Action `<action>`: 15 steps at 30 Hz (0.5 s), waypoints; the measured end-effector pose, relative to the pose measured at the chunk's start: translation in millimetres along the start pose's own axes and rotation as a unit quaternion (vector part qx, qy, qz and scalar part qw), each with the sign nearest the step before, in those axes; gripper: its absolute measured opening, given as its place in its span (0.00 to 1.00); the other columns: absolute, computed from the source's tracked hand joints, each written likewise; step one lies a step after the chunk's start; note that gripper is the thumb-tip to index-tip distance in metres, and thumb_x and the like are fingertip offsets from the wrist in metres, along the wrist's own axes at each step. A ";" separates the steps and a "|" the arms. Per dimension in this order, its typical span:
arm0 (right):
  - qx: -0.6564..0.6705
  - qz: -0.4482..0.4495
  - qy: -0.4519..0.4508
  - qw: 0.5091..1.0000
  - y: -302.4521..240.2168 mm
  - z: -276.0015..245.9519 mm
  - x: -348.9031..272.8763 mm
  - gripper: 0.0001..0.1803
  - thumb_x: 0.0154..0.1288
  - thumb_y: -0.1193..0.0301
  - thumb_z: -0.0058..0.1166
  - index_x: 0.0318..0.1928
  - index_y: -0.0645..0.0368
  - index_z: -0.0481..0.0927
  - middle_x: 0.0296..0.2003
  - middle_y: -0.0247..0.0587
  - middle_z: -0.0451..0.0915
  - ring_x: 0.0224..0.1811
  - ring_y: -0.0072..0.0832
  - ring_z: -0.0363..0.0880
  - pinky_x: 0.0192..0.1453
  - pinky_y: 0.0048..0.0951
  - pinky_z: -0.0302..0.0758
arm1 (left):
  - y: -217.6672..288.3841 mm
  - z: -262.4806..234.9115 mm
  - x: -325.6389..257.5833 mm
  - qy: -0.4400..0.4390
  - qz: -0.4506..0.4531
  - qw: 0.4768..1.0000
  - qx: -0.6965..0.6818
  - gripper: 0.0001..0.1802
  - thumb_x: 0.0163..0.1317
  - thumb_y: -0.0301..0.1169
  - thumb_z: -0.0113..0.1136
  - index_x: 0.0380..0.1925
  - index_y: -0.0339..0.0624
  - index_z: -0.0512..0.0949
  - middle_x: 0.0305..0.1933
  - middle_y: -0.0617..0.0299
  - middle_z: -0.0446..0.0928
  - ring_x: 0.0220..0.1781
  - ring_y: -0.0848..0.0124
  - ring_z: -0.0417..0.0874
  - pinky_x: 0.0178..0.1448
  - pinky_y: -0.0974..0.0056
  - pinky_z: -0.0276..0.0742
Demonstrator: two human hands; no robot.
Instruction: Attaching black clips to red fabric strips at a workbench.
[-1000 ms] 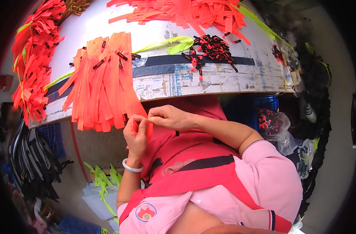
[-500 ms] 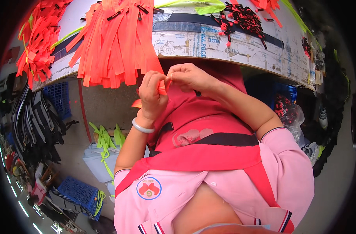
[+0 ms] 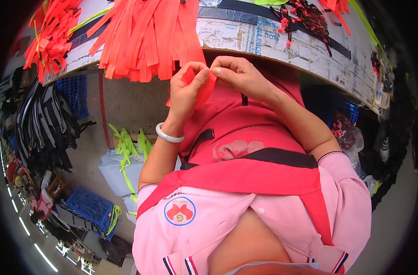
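Close together in front of the red apron, both hands work on one orange fabric strip (image 3: 205, 90). My left hand (image 3: 187, 91), with a pale bangle at its wrist, is closed around the strip, which is bunched and folded in the fingers. My right hand (image 3: 242, 77) pinches the strip's edge between thumb and fingertips, touching or nearly touching the left thumb. Just beyond the hands, a thick bundle of orange strips (image 3: 147, 39) hangs over the table's near edge. Whether the held strip joins that bundle is hard to make out.
The worn white table (image 3: 227, 39) bears a second orange bundle (image 3: 51, 41) at left and a pile of small black-and-pink pieces (image 3: 312, 23) at right. Black-and-grey straps (image 3: 44, 123) hang at left. A blue crate (image 3: 92, 208) and yellow-green strips (image 3: 125, 142) lie lower down.
The held strip has turned and now shows a broader face between my hands. My left thumb has come up toward the right fingertips. The whole view has shifted slightly.
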State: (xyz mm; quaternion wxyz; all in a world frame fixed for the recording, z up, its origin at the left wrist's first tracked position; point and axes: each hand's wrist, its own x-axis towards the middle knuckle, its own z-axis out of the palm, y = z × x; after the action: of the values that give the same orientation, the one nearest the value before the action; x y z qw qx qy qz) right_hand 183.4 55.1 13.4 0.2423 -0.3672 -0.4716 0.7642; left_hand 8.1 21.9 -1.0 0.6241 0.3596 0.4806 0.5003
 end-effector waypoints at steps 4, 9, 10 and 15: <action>-0.176 -0.160 0.030 0.971 8.0 1.5 1.0 0.12 0.71 0.66 0.47 0.33 0.59 0.76 0.23 0.22 0.67 0.26 0.08 0.58 0.28 0.15 0.56 | 0.7 -5.8 -0.5 -0.050 -0.002 0.999 -0.002 0.05 0.65 0.27 0.60 0.32 0.38 0.76 0.29 0.70 0.75 0.31 0.84 0.72 0.35 0.76 0.68; 0.043 0.053 0.026 0.997 10.2 -1.3 -1.7 0.09 0.68 0.69 0.48 0.31 0.57 0.76 0.19 0.21 0.66 0.18 0.08 0.58 0.20 0.16 0.53 | -3.8 1.3 -4.9 -0.051 0.133 0.971 0.193 0.05 0.61 0.22 0.62 0.30 0.36 0.74 0.25 0.67 0.73 0.30 0.82 0.73 0.33 0.74 0.69; 0.083 0.058 0.008 0.995 24.8 -0.5 1.1 0.08 0.68 0.69 0.49 0.30 0.57 0.76 0.17 0.20 0.65 0.15 0.09 0.57 0.17 0.17 0.50 | -0.8 9.8 -3.9 -0.055 0.256 0.930 0.259 0.05 0.62 0.21 0.61 0.30 0.36 0.74 0.27 0.68 0.74 0.30 0.81 0.73 0.33 0.72 0.70; 0.078 0.069 0.047 0.993 29.9 7.2 1.2 0.08 0.68 0.66 0.52 0.35 0.57 0.76 0.21 0.23 0.69 0.20 0.12 0.63 0.21 0.18 0.59 | 4.2 23.7 -4.3 -0.033 0.131 0.984 0.115 0.04 0.65 0.24 0.59 0.33 0.35 0.76 0.29 0.68 0.76 0.30 0.81 0.74 0.35 0.74 0.72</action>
State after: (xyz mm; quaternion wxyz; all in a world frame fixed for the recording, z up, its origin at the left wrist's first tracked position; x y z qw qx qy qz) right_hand 176.3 38.9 -11.8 0.2390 -0.4144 -0.3717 0.7956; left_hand 29.5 19.5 10.6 0.5228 0.5053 0.4629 0.5071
